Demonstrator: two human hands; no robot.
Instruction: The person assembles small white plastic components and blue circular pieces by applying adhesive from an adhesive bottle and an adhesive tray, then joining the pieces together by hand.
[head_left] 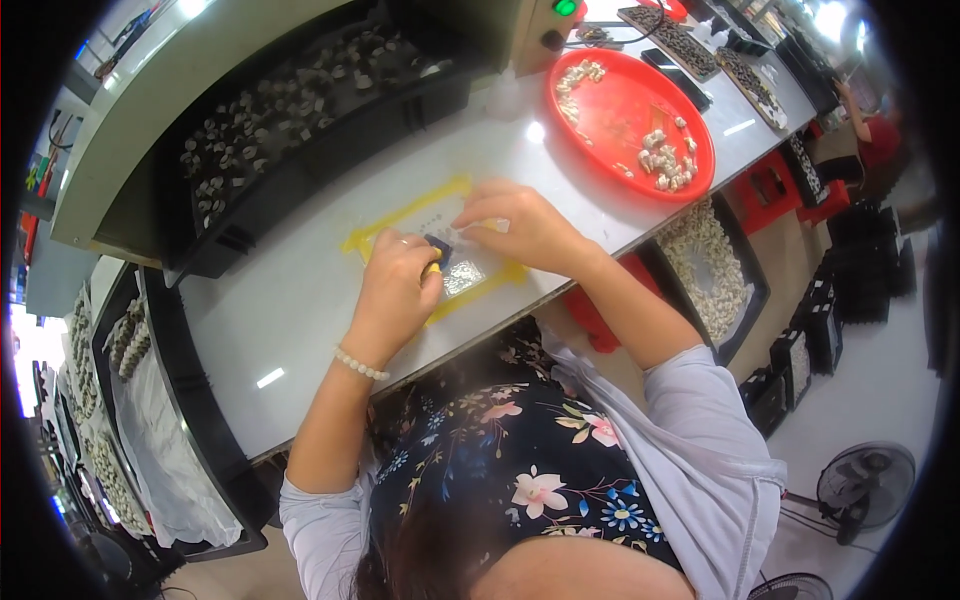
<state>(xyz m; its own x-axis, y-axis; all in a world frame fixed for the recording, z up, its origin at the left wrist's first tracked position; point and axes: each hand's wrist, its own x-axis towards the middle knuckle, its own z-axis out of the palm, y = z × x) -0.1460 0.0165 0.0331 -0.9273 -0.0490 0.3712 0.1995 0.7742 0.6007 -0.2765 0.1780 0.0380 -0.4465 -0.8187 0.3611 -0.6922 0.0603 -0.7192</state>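
Observation:
My left hand (397,283) is closed around a small dark blue and yellow tool (437,252), whose exact kind I cannot make out. It rests over a work patch on the white table, framed by yellow tape (405,213). Beside it, the thumb and fingertips of my right hand (527,228) come together in a pinch; whatever lies between them is too small to name. Several tiny pieces (430,220) lie in the patch just beyond the tool. A shiny, clear-looking sheet or packet (464,277) lies on the near side, between my hands.
A red round tray (620,115) with cream-coloured small parts stands at the far right. At the far left, a large black bin (330,140) of small pale parts sits under a housing. Black trays (185,420) flank the table's left end; another parts tray (715,270) is lower right.

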